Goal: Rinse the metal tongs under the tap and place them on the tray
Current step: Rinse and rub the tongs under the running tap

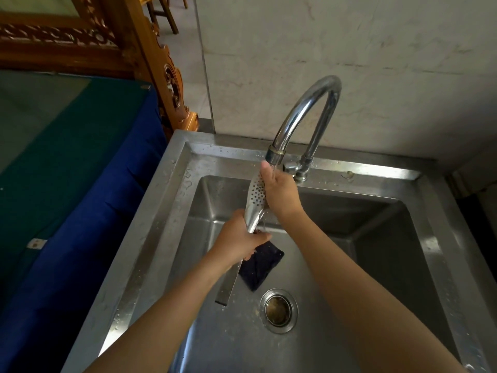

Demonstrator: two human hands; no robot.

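Observation:
The metal tongs (254,203) stand nearly upright over the steel sink (172,211), their perforated head just under the curved chrome tap (301,114). Water runs from the spout onto the head. My left hand (238,238) grips the tongs around the middle of the handle, whose flat lower end sticks out below it. My right hand (279,192) wraps around the perforated head, thumb up near the spout. No tray shows in view.
A dark blue cloth or sponge (262,267) lies on the sink floor beside the drain (278,310). A table with blue and green cloth (67,184) stands to the left, carved wooden furniture (172,84) behind it. A tiled wall (376,63) backs the sink.

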